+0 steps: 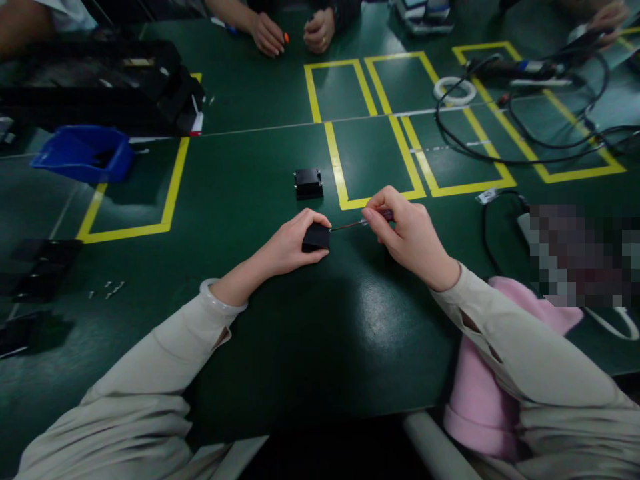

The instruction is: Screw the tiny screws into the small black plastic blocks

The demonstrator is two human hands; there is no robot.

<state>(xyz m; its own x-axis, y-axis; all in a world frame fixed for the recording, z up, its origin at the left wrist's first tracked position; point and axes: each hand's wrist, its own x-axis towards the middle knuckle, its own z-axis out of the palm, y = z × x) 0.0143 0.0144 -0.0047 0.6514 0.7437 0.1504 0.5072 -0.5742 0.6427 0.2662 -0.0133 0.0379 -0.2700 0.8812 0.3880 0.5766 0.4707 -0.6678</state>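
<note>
My left hand (295,243) is closed around a small black block (316,237) on the green table, thumb on its near side and fingers over its far side. In my right hand (400,230) is a screwdriver (350,225), pinched by its handle. Its thin shaft points left, and the tip meets the right side of the block. What lies under the tip is too small to make out. A second black block (309,183) with shiny metal bits at its corners sits just beyond my left hand.
A blue bin (85,153) and long black trays (100,83) stand at the left. Several small screws (107,289) lie near black parts (45,270). Yellow tape (383,200) marks rectangles. Cables (480,159) and a white ring (454,91) lie right. Another person's hands (270,35) rest across the table.
</note>
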